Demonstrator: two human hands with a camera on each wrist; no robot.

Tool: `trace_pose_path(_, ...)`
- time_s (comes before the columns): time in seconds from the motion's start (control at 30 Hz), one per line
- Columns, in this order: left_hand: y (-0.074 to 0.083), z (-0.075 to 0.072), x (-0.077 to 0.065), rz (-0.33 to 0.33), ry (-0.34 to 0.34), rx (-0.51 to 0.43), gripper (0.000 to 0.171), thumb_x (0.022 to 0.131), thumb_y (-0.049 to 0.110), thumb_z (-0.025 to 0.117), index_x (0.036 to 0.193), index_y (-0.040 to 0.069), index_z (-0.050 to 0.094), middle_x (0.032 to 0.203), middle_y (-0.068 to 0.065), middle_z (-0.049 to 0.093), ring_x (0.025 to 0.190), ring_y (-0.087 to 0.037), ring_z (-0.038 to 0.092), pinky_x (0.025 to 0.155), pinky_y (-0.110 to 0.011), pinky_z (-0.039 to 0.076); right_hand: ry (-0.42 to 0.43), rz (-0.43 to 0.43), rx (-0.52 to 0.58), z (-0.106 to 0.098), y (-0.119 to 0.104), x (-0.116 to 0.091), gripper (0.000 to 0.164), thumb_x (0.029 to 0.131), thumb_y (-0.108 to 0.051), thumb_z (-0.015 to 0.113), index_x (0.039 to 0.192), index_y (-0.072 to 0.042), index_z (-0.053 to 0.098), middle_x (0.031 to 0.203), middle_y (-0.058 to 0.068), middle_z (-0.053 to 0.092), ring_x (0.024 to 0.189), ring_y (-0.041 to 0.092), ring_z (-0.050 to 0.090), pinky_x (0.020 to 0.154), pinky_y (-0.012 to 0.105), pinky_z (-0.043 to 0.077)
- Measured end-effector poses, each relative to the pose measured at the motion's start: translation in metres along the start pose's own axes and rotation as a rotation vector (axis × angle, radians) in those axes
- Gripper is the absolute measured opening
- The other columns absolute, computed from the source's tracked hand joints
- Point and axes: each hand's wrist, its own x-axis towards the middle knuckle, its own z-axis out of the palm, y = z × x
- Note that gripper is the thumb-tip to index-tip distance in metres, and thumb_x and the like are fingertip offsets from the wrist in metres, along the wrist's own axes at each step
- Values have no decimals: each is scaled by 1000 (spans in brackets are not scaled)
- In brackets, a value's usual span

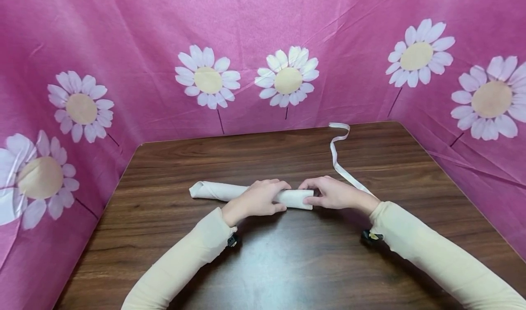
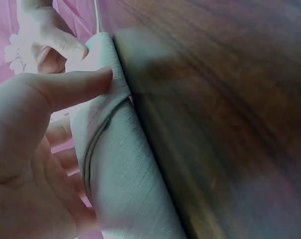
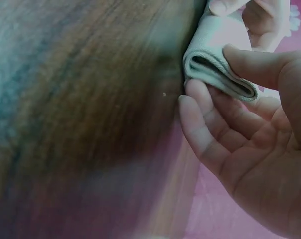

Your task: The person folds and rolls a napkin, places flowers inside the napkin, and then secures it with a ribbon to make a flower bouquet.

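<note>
A white cloth point(image 1: 222, 191), rolled into a long tube, lies crosswise on the wooden table. Its left end is slanted and loosely wrapped; the layered right end point(image 3: 218, 69) shows in the right wrist view. My left hand point(image 1: 260, 198) grips the roll around its middle, thumb on the near side and fingers on the far side. At the right end, my right hand point(image 1: 334, 193) pinches the roll between thumb and fingers. In the left wrist view a diagonal fold edge point(image 2: 98, 139) runs across the roll beside the left thumb.
A narrow white ribbon point(image 1: 334, 157) lies winding from the table's back edge toward my right wrist, which hides its near end. The brown wooden table point(image 1: 279, 264) is bordered by a pink curtain point(image 1: 246, 18) with printed daisies at the back and both sides.
</note>
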Motion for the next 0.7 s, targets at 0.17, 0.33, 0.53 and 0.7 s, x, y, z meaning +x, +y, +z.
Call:
trace_pose_path(0.17, 1, 3, -1, -6, 26, 25, 56, 85, 32, 84, 134, 18, 60, 116, 2, 63, 106, -17, 60, 87, -40, 47, -43, 65, 143, 1, 6, -1, 27, 98, -15, 69, 122, -2, 65, 98, -1, 69, 76, 9, 63, 67, 27, 52)
trace_pose_path(0.33, 3, 3, 0, -13, 54, 60, 54, 85, 30, 84, 133, 20, 61, 121, 1, 62, 111, -20, 58, 87, -40, 46, -17, 90, 165, 2, 8, 0, 34, 98, -16, 69, 127, 0, 59, 91, 1, 69, 71, 14, 64, 62, 28, 51)
trace_pose_path(0.53, 4, 4, 2, -5, 51, 113, 44, 90, 30, 78, 131, 20, 64, 117, 1, 65, 106, -19, 62, 84, -40, 48, 170, 9, -53, 5, 8, -4, 48, 88, -22, 82, 126, -4, 61, 105, 3, 67, 89, 13, 64, 78, 35, 54)
trace_pose_path(0.7, 2, 2, 3, 14, 31, 93, 39, 95, 27, 72, 132, 16, 65, 117, 0, 67, 107, -18, 64, 86, -44, 50, 131, -13, -161, 8, 1, -6, 60, 79, -40, 88, 126, -13, 62, 116, -4, 64, 104, 15, 60, 87, 40, 51)
